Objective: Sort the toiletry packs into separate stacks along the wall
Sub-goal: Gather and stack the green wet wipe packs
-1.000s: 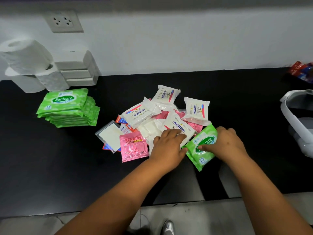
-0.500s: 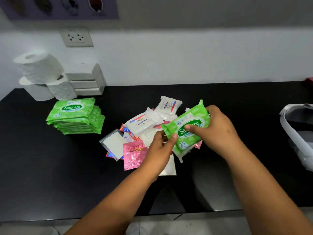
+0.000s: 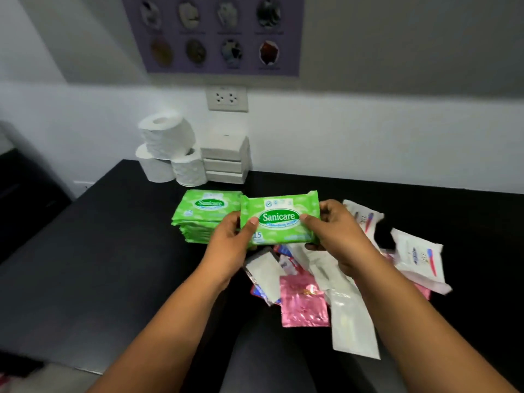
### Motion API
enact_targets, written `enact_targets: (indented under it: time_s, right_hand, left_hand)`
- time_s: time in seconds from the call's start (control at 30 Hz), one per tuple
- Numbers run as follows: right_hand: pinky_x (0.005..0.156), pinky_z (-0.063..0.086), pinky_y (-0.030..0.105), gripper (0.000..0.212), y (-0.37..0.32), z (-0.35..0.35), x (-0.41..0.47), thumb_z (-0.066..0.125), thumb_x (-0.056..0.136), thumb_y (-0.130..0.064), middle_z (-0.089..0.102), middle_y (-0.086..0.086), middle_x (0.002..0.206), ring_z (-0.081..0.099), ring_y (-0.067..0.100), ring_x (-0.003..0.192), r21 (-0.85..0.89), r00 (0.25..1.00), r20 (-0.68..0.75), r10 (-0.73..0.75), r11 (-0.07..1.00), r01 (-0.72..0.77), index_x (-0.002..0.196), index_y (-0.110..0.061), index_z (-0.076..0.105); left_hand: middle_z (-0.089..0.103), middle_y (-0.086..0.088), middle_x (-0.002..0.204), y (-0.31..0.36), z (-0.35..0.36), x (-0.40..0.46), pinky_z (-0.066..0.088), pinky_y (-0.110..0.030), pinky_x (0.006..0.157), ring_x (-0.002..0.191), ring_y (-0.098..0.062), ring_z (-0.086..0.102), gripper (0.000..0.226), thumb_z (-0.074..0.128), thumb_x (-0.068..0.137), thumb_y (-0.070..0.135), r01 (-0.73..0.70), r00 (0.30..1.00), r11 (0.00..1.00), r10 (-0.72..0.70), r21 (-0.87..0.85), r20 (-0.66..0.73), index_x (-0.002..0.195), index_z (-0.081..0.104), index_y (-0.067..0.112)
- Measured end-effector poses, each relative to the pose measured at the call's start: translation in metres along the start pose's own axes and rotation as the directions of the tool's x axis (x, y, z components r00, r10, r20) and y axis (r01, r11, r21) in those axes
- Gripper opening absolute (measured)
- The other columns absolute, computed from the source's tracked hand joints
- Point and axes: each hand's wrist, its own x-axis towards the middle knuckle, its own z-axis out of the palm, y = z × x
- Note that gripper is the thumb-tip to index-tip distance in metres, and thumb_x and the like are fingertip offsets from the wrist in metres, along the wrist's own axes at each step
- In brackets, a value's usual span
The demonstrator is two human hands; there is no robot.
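Observation:
I hold a green Sanicare wipes pack (image 3: 279,218) level above the black table, between both hands. My left hand (image 3: 229,245) grips its left end with the thumb on the front. My right hand (image 3: 337,231) grips its right end the same way. Just behind and left of the held pack sits a stack of green Sanicare packs (image 3: 198,219). Below and right of my hands lies a loose heap: a pink foil sachet (image 3: 303,302), white Dove packs (image 3: 419,259), a long white pack (image 3: 351,321) and a clear flat pouch (image 3: 265,272).
Three toilet rolls (image 3: 167,148) are piled against the wall at the back left, beside a stack of white boxes (image 3: 225,160). A wall socket (image 3: 226,99) is above them. The black table (image 3: 99,265) ends at a left edge near a dark cabinet.
The green pack was lifted out of the heap, turned level and carried left toward the green stack; both hands now grip its ends. The camera view swung left and up.

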Motion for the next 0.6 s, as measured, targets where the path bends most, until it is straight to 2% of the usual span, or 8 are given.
enact_targets:
  time_s: [0.07,0.17,0.23,0.33,0.4,0.47,0.6]
  right_hand:
    - [0.064,0.059,0.039,0.015,-0.01,0.035,0.016,0.068,0.088,-0.02,0.067,0.013,0.103,0.069,0.028,0.088,-0.006,1.0,0.009,-0.011,1.0,0.012,0.093,-0.018,0.054]
    - [0.064,0.059,0.043,0.018,-0.023,0.084,0.037,0.071,0.086,-0.021,0.068,0.015,0.094,0.068,0.029,0.083,-0.01,1.0,0.003,-0.02,1.0,0.02,0.089,-0.015,0.054]
    - [0.07,0.059,0.047,0.019,-0.027,0.113,0.05,0.072,0.084,-0.023,0.067,0.01,0.085,0.068,0.026,0.079,-0.023,1.0,0.0,-0.004,1.0,0.004,0.09,-0.014,0.055]
    - [0.075,0.058,0.047,0.023,-0.027,0.147,0.066,0.073,0.083,-0.027,0.066,0.008,0.083,0.069,0.028,0.082,-0.062,1.0,-0.025,0.013,0.998,-0.015,0.092,-0.014,0.058]
    - [0.069,0.054,0.041,0.026,-0.024,0.161,0.071,0.073,0.083,-0.031,0.062,0.006,0.077,0.065,0.027,0.076,-0.151,0.998,-0.059,0.004,0.988,-0.013,0.095,-0.012,0.059]
    - [0.068,0.052,0.039,0.028,-0.02,0.172,0.075,0.071,0.082,-0.035,0.059,0.001,0.075,0.063,0.024,0.074,-0.243,0.995,-0.098,0.001,0.97,-0.025,0.096,-0.014,0.06]
    - [0.07,0.053,0.037,0.032,-0.008,0.185,0.077,0.068,0.081,-0.045,0.066,0.004,0.089,0.065,0.024,0.081,-0.359,0.987,-0.158,0.012,0.931,-0.069,0.1,-0.021,0.059]
  left_hand:
    - [0.07,-0.005,0.105,0.005,-0.036,0.022,0.055,-0.036,0.082,0.096,-0.022,0.066,0.046,0.065,0.082,0.052,-0.005,0.998,0.995,0.012,0.102,-0.068,0.107,0.063,0.013]
    - [0.069,-0.008,0.084,0.013,-0.083,0.051,0.054,-0.04,0.071,0.079,-0.021,0.064,0.021,0.067,0.086,0.037,-0.01,0.994,0.99,0.025,0.139,-0.11,0.093,0.067,0.018]
    - [0.067,-0.015,0.083,0.015,-0.111,0.069,0.054,-0.045,0.069,0.073,-0.021,0.062,0.027,0.07,0.08,0.044,-0.017,0.99,0.979,0.045,0.204,-0.135,0.092,0.068,0.02]
    - [0.068,-0.005,0.077,0.011,-0.141,0.091,0.049,-0.038,0.064,0.066,-0.015,0.061,0.019,0.07,0.084,0.036,0.001,0.991,0.96,0.037,0.282,-0.131,0.092,0.067,0.019]
    - [0.065,0.003,0.071,0.007,-0.15,0.1,0.046,-0.031,0.062,0.062,-0.012,0.058,0.013,0.068,0.087,0.03,0.015,0.992,0.944,0.028,0.331,-0.126,0.091,0.067,0.018]
    - [0.066,0.003,0.074,-0.001,-0.157,0.108,0.048,-0.031,0.065,0.064,-0.012,0.06,0.017,0.068,0.088,0.03,0.027,0.994,0.921,0.016,0.389,-0.106,0.094,0.067,0.015]
    - [0.061,0.004,0.072,-0.018,-0.164,0.121,0.044,-0.028,0.062,0.061,-0.01,0.054,0.022,0.068,0.086,0.034,0.089,0.994,0.894,-0.054,0.438,-0.092,0.095,0.066,0.014]
